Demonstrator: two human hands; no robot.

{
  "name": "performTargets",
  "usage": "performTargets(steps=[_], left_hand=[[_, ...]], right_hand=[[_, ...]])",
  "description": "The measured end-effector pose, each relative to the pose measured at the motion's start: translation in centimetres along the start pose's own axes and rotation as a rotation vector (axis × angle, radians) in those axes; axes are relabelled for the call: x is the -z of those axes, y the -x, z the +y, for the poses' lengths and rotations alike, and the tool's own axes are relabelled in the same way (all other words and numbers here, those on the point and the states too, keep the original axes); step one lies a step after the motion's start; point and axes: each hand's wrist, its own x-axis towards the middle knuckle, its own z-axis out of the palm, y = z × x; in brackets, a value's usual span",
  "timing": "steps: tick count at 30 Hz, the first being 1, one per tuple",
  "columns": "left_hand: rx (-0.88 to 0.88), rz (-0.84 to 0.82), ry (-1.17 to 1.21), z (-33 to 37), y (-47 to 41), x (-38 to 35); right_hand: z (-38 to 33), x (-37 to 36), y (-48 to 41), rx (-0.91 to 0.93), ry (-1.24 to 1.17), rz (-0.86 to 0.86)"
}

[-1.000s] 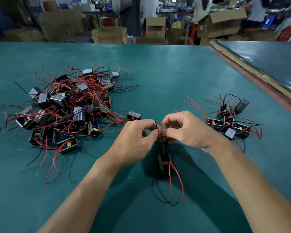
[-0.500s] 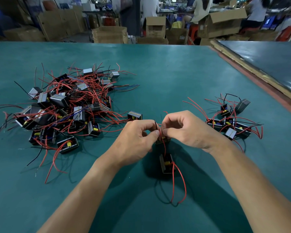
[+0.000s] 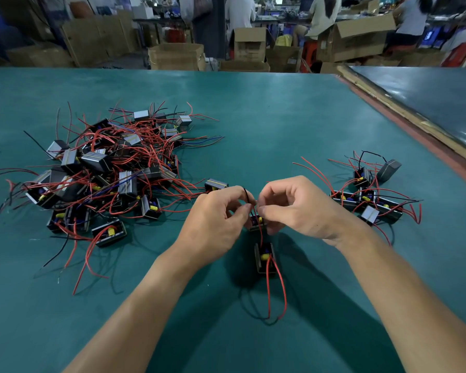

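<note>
A small black box [image 3: 265,258] with a yellow part and a looping red lead lies on the green desk [image 3: 280,125], right of the big heap [image 3: 111,170] and nearer the person. Just beyond the box, the left hand [image 3: 215,224] and right hand [image 3: 301,208] each pinch its wires [image 3: 254,211] in a narrow grip. Hands and box have hardly moved since a second ago

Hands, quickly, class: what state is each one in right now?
Left hand: fingertips pinch the thin wires of a small module.
Right hand: pinches the same wires.
</note>
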Motion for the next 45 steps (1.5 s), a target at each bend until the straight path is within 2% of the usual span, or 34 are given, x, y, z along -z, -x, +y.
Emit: performTargets(steps=[4, 10, 15, 18, 24, 29, 34, 37, 45], left_hand=[[0.022, -0.016, 0.037, 0.0, 0.0, -0.1], [0.109, -0.093, 0.189, -0.2, -0.2, 0.3], [0.109, -0.11, 0.203, 0.0, -0.2, 0.4], [0.103, -0.113, 0.195, 0.2, -0.1, 0.4], [0.098, -0.146, 0.232, 0.4, 0.1, 0.4], [0.091, -0.206, 0.241, 0.3, 0.1, 0.6], [0.111, -0.169, 0.255, 0.1, -0.1, 0.7], [0.125, -0.205, 0.25, 0.0, 0.0, 0.7], [0.158, -0.256, 0.321, -0.1, 0.0, 0.8]], right_hand=[[-0.5, -0.3, 0.4, -0.052, -0.07, -0.113], [-1.3, -0.1, 1.1, -0.021, -0.107, -0.224], [-1.1, 0.1, 0.7, 0.017, -0.035, -0.058], [-1.0, 0.1, 0.5, 0.034, -0.02, -0.018], [-0.6, 0.3, 0.3, 0.039, -0.036, 0.015], [-0.3, 0.5, 0.2, 0.089, 0.062, 0.036], [-0.6, 0.7, 0.7, 0.094, -0.099, -0.114], [-0.7, 0.6, 0.8, 0.091, -0.141, -0.165], [-0.3, 0.9, 0.2, 0.09, -0.017, 0.002]])
